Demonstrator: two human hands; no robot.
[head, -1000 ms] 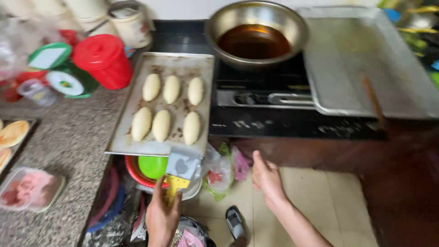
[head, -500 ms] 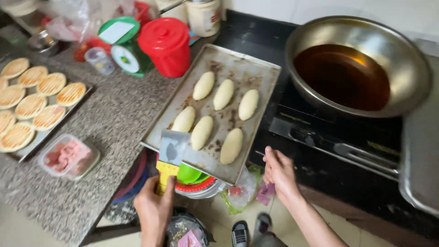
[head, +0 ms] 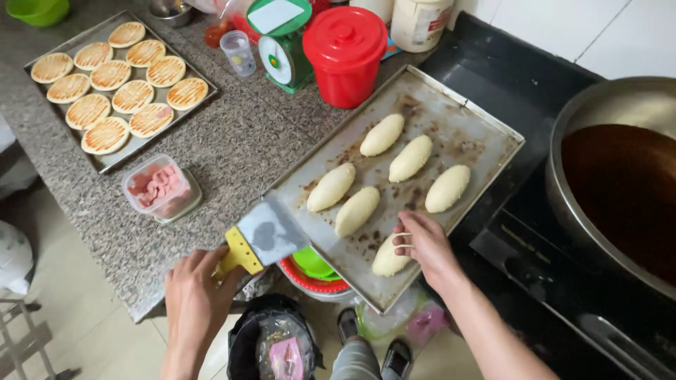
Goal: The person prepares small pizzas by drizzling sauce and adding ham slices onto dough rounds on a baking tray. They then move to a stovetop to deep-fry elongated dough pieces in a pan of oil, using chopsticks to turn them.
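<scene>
Here, dough piece (head: 389, 259) under right hand (head: 424, 248) fingers

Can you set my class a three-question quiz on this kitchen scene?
1. True or false: the right hand touches a dough piece on the baking tray.
2. What does the left hand hold? A) scraper B) ladle C) whisk
3. How many dough pieces lie on that tray?

Key: 1 true. 2 A, a yellow-handled scraper. 3 six.
</scene>
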